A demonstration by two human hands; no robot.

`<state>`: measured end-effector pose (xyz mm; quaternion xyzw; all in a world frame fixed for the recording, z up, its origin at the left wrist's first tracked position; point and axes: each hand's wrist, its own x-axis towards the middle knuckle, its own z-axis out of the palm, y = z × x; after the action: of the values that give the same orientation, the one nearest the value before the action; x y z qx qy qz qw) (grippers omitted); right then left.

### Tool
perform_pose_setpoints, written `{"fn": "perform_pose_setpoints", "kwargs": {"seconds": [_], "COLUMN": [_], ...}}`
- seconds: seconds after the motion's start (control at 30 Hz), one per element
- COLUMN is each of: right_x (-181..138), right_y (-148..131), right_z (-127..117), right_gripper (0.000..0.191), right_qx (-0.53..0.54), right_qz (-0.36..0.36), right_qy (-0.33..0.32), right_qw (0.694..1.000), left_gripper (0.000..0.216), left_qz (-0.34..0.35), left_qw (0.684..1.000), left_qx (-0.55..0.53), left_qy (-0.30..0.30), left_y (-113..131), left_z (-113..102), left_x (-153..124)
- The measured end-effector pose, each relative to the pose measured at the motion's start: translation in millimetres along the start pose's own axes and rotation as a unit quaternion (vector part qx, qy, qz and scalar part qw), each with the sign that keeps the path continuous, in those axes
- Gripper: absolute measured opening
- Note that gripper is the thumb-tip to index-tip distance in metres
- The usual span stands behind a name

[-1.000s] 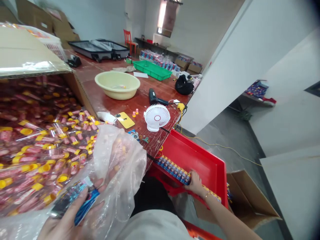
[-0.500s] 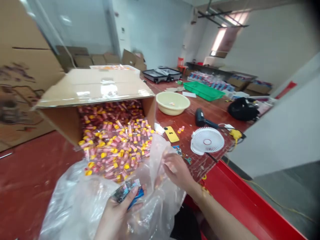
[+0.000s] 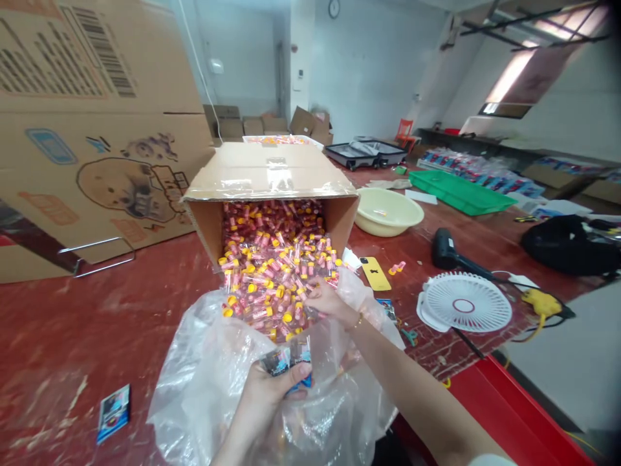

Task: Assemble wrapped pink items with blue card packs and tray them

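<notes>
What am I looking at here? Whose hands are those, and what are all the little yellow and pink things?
A person wears a camera on their head, so you see their own two hands from above. The left hand holds a small stack of picture cards. The right hand reaches into a heap of little tubes with yellow caps, spilling from a tipped cardboard box onto a clear plastic bag. On the red table also lie a white fan, a yellow phone and a cream bowl.
</notes>
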<state>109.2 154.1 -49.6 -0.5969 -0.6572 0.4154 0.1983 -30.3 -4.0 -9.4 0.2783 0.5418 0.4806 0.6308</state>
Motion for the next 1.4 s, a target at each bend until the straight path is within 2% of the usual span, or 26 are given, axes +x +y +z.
{"fn": "perform_pose_setpoints", "kwargs": {"seconds": [0.1, 0.17, 0.23, 0.3, 0.4, 0.47, 0.53, 0.6, 0.67, 0.73, 0.8, 0.87, 0.93, 1.03, 1.1, 1.4], "right_x": [-33.9, -58.1, -78.8, -92.8, -100.5, -99.4, -97.2, -97.5, -102.4, -111.8, -122.4, -130.5, -134.3, -134.6, -134.7, -142.9], "right_y": [-13.1, -22.8, -30.8, -36.0, -39.0, -38.8, -37.6, -35.3, -31.8, -27.1, -21.7, -16.2, -11.5, -7.3, -5.8, -4.5], "right_z": [-15.3, -26.9, -36.9, -43.5, -45.4, -42.8, -38.6, -33.8, -28.3, -21.1, -11.4, 0.0, 10.5, 18.4, 18.2, 12.0], "right_gripper": [0.046, 0.045, 0.040, 0.034, 0.028, 0.028, 0.029, 0.030, 0.030, 0.041, 0.063, 0.076, 0.070, 0.065, 0.067, 0.071], "right_qx": [0.129, 0.251, 0.329, 0.328, 0.290, 0.296, 0.327, 0.346, 0.347, 0.327, 0.310, 0.308, 0.313, 0.271, 0.236, 0.183], "right_qz": [-0.098, -0.197, -0.267, -0.301, -0.329, -0.316, -0.272, -0.222, -0.201, -0.206, -0.207, -0.185, -0.167, -0.201, -0.233, -0.247], "right_qy": [-0.004, -0.050, -0.108, -0.140, -0.150, -0.158, -0.165, -0.167, -0.180, -0.205, -0.212, -0.185, -0.131, -0.043, -0.006, 0.001], "right_qw": [0.987, 0.947, 0.899, 0.884, 0.886, 0.887, 0.890, 0.896, 0.898, 0.899, 0.903, 0.915, 0.926, 0.940, 0.943, 0.952], "left_gripper": [0.033, 0.031, 0.030, 0.028, 0.024, 0.023, 0.026, 0.029, 0.033, 0.034, 0.031, 0.029, 0.031, 0.034, 0.036, 0.038], "left_qz": [0.006, 0.005, 0.015, 0.027, 0.031, 0.028, 0.025, 0.007, -0.025, -0.051, -0.066, -0.067, -0.063, -0.056, -0.049, -0.038], "left_qw": [1.000, 0.999, 0.998, 0.996, 0.995, 0.995, 0.996, 0.998, 0.998, 0.993, 0.987, 0.985, 0.986, 0.989, 0.990, 0.992], "left_qx": [0.004, 0.019, 0.031, 0.036, 0.037, 0.030, 0.019, -0.003, -0.043, -0.097, -0.135, -0.148, -0.137, -0.111, -0.105, -0.106], "left_qy": [-0.027, -0.038, -0.052, -0.073, -0.093, -0.094, -0.086, -0.066, -0.047, -0.042, -0.051, -0.060, -0.068, -0.078, -0.077, -0.063], "left_y": [-0.8, -0.3, 1.3, 3.6, 6.5, 6.7, 5.7, 4.5, 3.7, 3.6, 4.1, 5.1, 6.2, 6.6, 6.0, 6.6], "left_z": [-5.3, -8.3, -9.2, -7.8, -4.2, -2.4, -0.9, 1.7, 6.0, 11.6, 17.5, 22.2, 25.0, 26.0, 26.3, 30.5], "left_x": [3.5, 4.7, 4.6, 3.6, 1.8, 0.8, -0.3, -1.4, -2.2, -2.0, -1.2, -0.6, -1.1, -3.3, -4.8, -8.2]}}
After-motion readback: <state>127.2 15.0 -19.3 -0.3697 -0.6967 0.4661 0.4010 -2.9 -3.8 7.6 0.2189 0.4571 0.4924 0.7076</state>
